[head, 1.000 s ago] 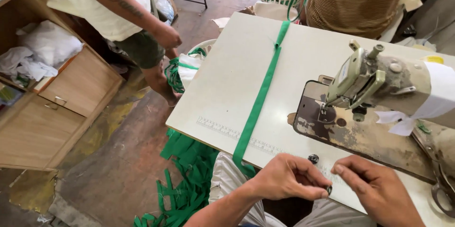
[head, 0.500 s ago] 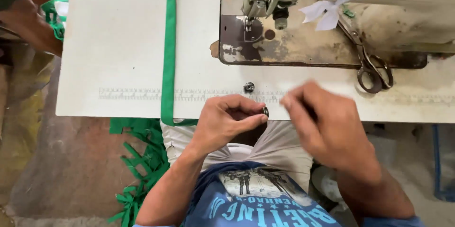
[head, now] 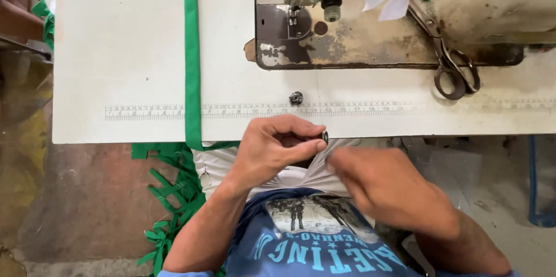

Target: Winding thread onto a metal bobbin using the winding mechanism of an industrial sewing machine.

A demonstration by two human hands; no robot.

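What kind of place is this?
Probably a sewing workshop: a worn sewing machine sits on the white table, with scissors beside it and a long green fabric strip.

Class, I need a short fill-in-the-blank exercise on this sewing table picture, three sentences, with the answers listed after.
1. The left hand pinches a small round metal ____ between thumb and forefinger.
2. A long ____ fabric strip runs across the white table.
3. The scissors lie to the ____ of the needle.

Answers: bobbin; green; right
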